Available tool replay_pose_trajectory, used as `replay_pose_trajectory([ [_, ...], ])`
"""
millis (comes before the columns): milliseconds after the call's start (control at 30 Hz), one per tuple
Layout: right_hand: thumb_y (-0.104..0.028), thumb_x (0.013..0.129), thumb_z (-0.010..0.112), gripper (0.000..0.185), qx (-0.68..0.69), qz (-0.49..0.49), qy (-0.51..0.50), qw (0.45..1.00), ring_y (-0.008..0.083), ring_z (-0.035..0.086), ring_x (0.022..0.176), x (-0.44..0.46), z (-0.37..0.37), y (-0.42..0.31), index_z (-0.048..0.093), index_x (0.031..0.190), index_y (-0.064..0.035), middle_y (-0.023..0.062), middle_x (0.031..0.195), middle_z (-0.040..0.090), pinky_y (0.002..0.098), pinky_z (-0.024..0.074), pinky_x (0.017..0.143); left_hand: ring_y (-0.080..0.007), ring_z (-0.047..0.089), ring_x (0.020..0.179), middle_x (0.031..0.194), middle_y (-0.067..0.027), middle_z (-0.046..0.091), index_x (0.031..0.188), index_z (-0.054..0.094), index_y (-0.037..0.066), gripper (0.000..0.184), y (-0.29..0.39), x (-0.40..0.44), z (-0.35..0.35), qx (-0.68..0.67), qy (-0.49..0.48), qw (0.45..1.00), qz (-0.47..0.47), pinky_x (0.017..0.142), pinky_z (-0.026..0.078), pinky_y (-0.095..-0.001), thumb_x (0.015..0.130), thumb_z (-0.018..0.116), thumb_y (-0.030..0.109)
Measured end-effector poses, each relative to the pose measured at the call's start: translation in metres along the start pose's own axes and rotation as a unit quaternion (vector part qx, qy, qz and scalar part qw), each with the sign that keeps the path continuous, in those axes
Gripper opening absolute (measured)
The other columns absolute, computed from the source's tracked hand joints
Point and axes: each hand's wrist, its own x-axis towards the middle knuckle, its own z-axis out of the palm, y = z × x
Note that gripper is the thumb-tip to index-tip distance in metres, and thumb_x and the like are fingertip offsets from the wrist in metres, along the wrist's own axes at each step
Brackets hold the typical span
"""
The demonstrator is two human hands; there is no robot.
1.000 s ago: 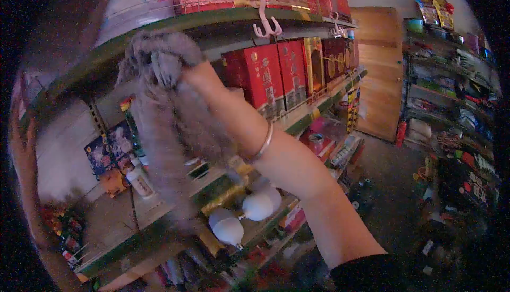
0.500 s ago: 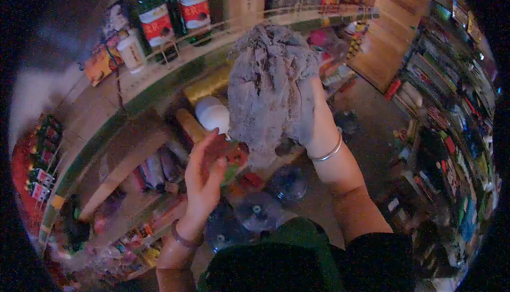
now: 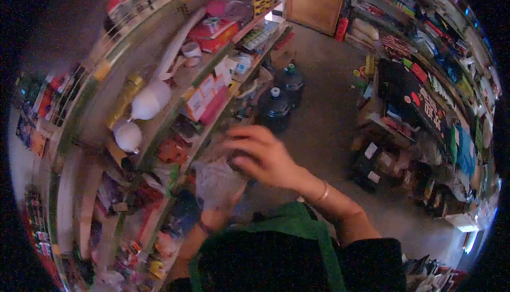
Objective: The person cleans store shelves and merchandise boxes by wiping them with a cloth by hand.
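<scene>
Standing beside the green-edged shelving with pale boards [image 3: 186, 82], you have both bare hands low in front of your black-and-green clothing [image 3: 260, 255]. The crumpled, grey, soft-looking cloth [image 3: 217, 178] lies against your left hand [image 3: 220, 215], which sits beneath it near the lower shelves; the fingers are mostly hidden, so whether they are clamped on the fabric cannot be told. Your right hand [image 3: 268, 159], with a silvery metal bangle [image 3: 323, 191] at its wrist, is just above and beside the cloth, fingers and thumb apart; motion blur makes any contact uncertain. Two rounded white bulbs [image 3: 151, 100] rest on the shelf farther up, apart from both hands, and dark blue plastic water bottles [image 3: 275, 106] stand on the floor beyond. Judged from this view, the handling of the cloth is under way rather than complete: the cloth is already off the shelves and at your hands, but it has not been put down. How much of the shelving has been attended to cannot be read from the surfaces shown.
</scene>
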Motion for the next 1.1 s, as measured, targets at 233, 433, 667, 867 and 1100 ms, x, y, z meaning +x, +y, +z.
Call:
replay_pose_trajectory([
  [233, -0.003, 0.08, 0.058, 0.023, 0.02, 0.261, 0.196, 0.945, 0.026, 0.057, 0.1, -0.113, -0.169, 0.077, 0.061, 0.102, -0.0039, 0.0127, 0.107, 0.06, 0.0334, 0.0444, 0.086, -0.02, 0.038, 0.12, 0.132, -0.0093, 0.039, 0.133, 0.033, 0.006, 0.047, -0.105, 0.153, 0.097, 0.319, -0.067, 0.937, 0.124, 0.098, 0.034, -0.0333, 0.091, 0.045, 0.025],
  [433, -0.009, 0.078, 0.063, 0.038, 0.008, 0.295, 0.21, 0.932, 0.0296, 0.053, 0.104, -0.113, -0.214, 0.127, 0.053, 0.115, -0.0049, 0.0149, 0.112, 0.054, 0.0345, 0.0432, 0.088, -0.0227, 0.038, 0.12, 0.13, -0.0118, 0.041, 0.13, 0.037, 0.006, 0.046, -0.152, 0.243, 0.142, 0.5, -0.109, 0.844, 0.162, 0.099, 0.033, -0.0346, 0.089, 0.046, 0.024],
  [667, 0.008, 0.069, 0.056, 0.037, -0.088, 0.271, 0.182, 0.941, 0.0225, 0.055, 0.084, -0.06, -0.267, 0.275, 0.061, 0.102, -0.0062, 0.0099, 0.096, 0.053, 0.0292, 0.0457, 0.072, -0.0304, 0.045, 0.112, 0.123, -0.0137, 0.048, 0.123, 0.047, 0.005, 0.046, -0.177, 0.374, 0.16, 0.827, -0.117, 0.498, 0.235, 0.095, 0.036, -0.0426, 0.085, 0.046, 0.031],
  [867, 0.012, 0.065, 0.051, 0.041, -0.002, 0.274, 0.219, 0.936, 0.0232, 0.055, 0.088, 0.031, -0.36, 0.42, 0.062, 0.101, -0.0048, 0.0091, 0.092, 0.058, 0.0289, 0.0437, 0.081, -0.0268, 0.051, 0.103, 0.118, -0.011, 0.051, 0.118, 0.048, 0.007, 0.039, -0.156, 0.535, 0.188, 0.818, -0.109, 0.51, 0.244, 0.085, 0.041, -0.0387, 0.085, 0.046, 0.026],
  [1100, 0.006, 0.078, 0.05, 0.029, -0.005, 0.261, 0.231, 0.937, 0.0125, 0.051, 0.09, 0.114, -0.451, 0.544, 0.059, 0.105, -0.0012, 0.004, 0.099, 0.054, 0.0217, 0.0392, 0.081, -0.0258, 0.051, 0.103, 0.118, -0.0104, 0.051, 0.12, 0.046, 0.007, 0.039, -0.162, 0.713, 0.219, 0.38, -0.1, 0.916, 0.078, 0.087, 0.041, -0.0376, 0.086, 0.047, 0.025],
])
